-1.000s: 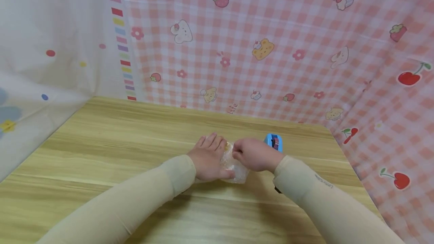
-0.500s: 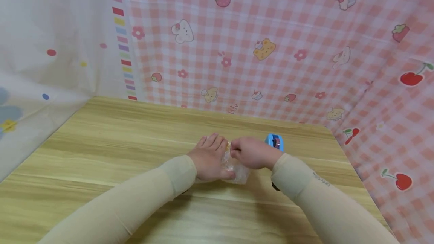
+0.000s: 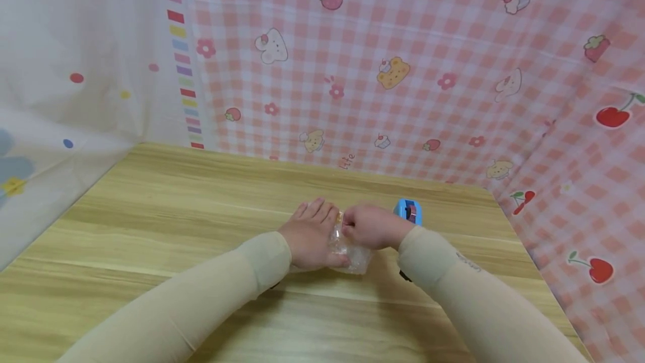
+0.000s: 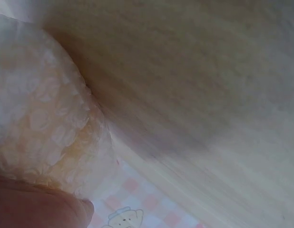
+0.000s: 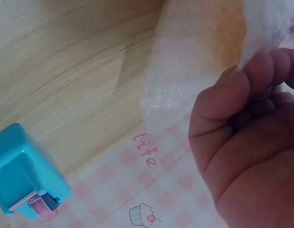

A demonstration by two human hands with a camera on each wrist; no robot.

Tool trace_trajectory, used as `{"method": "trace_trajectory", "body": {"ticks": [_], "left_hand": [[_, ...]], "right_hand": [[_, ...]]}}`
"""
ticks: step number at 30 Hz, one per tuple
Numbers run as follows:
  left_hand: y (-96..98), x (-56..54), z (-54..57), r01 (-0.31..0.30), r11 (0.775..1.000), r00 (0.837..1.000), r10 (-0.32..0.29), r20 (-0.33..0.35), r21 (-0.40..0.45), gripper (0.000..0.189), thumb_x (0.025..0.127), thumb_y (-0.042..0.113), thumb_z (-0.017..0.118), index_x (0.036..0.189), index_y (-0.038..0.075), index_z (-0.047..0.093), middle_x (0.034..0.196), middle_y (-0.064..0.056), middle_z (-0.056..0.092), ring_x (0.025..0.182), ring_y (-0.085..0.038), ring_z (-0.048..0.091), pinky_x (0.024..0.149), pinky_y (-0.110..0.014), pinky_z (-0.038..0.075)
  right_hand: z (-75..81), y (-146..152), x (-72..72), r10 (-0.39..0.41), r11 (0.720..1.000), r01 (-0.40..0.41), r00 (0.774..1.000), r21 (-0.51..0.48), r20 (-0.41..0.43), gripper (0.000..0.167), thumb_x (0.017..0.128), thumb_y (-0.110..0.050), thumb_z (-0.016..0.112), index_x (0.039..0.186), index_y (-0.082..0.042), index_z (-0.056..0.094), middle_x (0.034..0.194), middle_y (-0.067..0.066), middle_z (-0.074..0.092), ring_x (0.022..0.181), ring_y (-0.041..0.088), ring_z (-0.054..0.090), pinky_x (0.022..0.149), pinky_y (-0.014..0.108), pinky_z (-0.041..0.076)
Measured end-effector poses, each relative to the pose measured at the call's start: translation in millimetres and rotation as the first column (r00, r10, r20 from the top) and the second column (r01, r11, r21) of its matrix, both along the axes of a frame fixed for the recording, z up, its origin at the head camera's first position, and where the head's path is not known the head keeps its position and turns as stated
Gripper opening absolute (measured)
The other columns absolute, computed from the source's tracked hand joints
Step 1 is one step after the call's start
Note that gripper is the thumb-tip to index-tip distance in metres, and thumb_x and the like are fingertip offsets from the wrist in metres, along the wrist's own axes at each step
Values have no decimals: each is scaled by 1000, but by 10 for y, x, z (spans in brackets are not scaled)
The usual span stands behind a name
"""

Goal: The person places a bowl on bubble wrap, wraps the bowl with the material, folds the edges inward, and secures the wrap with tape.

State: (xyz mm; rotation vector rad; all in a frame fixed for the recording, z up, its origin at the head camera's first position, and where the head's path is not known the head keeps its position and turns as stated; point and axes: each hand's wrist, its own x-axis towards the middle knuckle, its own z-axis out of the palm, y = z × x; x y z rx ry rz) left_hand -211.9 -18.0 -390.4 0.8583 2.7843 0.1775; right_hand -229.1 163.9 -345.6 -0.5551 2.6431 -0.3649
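A bundle of clear bubble wrap (image 3: 359, 261) lies on the table between my hands in the head view. Something orange-yellow shows blurrily through the bubble wrap (image 5: 194, 61) in the right wrist view; its kind cannot be made out. My left hand (image 3: 309, 238) rests on the bundle's left side, fingers extended and thumb toward me. With thumb and curled fingers, my right hand (image 3: 375, 227) pinches an edge of the wrap. In the left wrist view the bubble wrap (image 4: 37, 104) bulges beside part of the left hand (image 4: 40, 206).
A blue tape dispenser (image 3: 409, 212) with a pinkish tape roll and a toothed cutter stands just behind my right hand. The wood-grain table (image 3: 201, 206) ends at a pink checked cloth (image 3: 353, 111) at the back and right. A pale sheet (image 3: 96, 43) hangs at left.
My right hand and sleeve have shifted slightly to the left, still pinching the wrap. The left hand stays in place on the bundle. The tape dispenser has not moved.
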Motion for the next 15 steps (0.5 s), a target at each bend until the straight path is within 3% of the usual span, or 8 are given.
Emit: {"method": "trace_trajectory", "body": {"ticks": [8, 15], "left_hand": [[-1, 1, 0, 3, 1000, 1000, -3, 0, 11, 116, 92, 82, 53, 169, 5, 13, 178, -12, 13, 166, -31, 2, 135, -52, 4], [6, -1, -14, -5, 1000, 1000, 5, 11, 28, 117, 91, 81, 55, 169, 5, 14, 178, -11, 13, 166, -30, 2, 135, -51, 3]], "right_hand": [[-28, -100, 14, -10, 998, 12, 999, 70, -32, 24, 105, -27, 64, 87, -11, 71, 77, 0, 68, 68, 13, 60, 67, 28, 53], [-37, -213, 9, -36, 987, 41, 999, 158, -37, 24, 102, -29, 66, 90, -9, 76, 85, 2, 71, 76, 19, 63, 87, 39, 57]]}}
